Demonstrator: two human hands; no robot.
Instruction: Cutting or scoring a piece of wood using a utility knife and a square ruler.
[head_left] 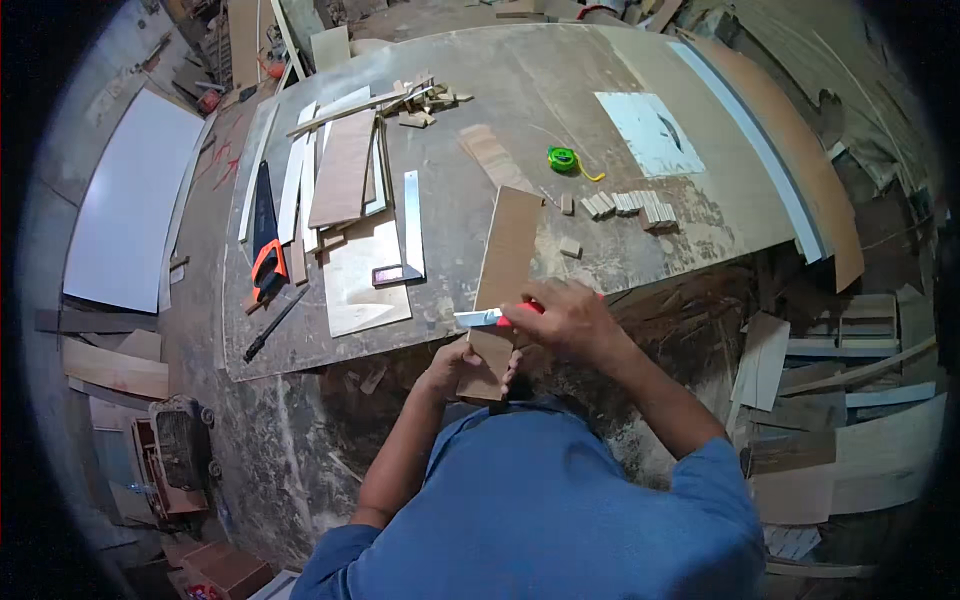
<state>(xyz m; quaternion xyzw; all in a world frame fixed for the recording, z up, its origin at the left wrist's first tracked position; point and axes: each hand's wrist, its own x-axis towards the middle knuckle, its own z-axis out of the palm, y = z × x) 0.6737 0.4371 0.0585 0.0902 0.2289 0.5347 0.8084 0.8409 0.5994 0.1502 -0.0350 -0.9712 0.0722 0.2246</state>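
A narrow brown wooden board (510, 240) reaches from my body out over the near edge of the table. My left hand (452, 368) is closed around the board's near end, with fingers showing on both sides of it. Across the board, my right hand (562, 315) is wrapped round a red-handled tool (482, 318) with a flat, pale metal blade pointing left. The exact kind of tool is hard to make out. The blade lies over the board, and I cannot tell whether it touches the wood.
On the worktable (450, 110) lie a green tape measure (563, 159), small wooden blocks (630, 206), a try square (412, 230), and an orange-handled handsaw (266, 240). Stacked board strips (343, 170) lie at the left. A white sheet (650, 135) sits at the far right.
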